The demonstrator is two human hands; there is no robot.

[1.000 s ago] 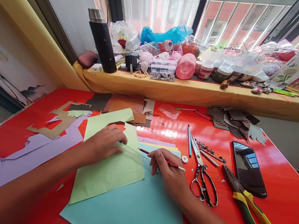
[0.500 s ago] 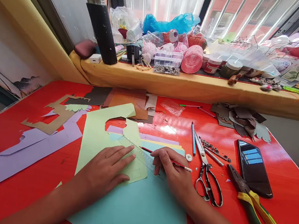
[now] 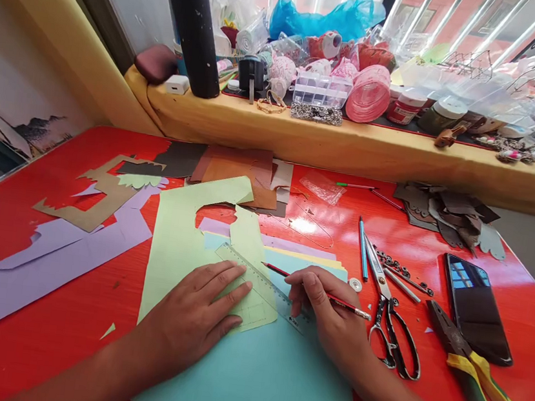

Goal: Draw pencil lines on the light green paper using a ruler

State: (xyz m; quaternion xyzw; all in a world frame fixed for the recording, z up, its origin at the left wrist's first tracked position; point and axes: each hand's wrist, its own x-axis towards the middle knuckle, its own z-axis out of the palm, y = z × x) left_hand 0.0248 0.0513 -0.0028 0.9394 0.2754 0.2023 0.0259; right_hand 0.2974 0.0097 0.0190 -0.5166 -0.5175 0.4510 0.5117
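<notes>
My left hand lies flat with fingers spread, pressing a clear plastic ruler onto a pale green sheet of paper. The green sheet rests on a larger light blue sheet. My right hand is closed around a red pencil, whose tip points left beside the ruler's far edge. Faint pencil lines show on the green sheet under the ruler.
Scissors, pliers with yellow-green handles and a black phone lie to the right on the red table. Lilac paper and brown cut-outs lie left. A black flask and craft supplies crowd the window ledge.
My left hand slid down the green sheet toward me and flattened on the ruler. The view tilted down and shifted slightly. My right hand kept the pencil near the ruler.
</notes>
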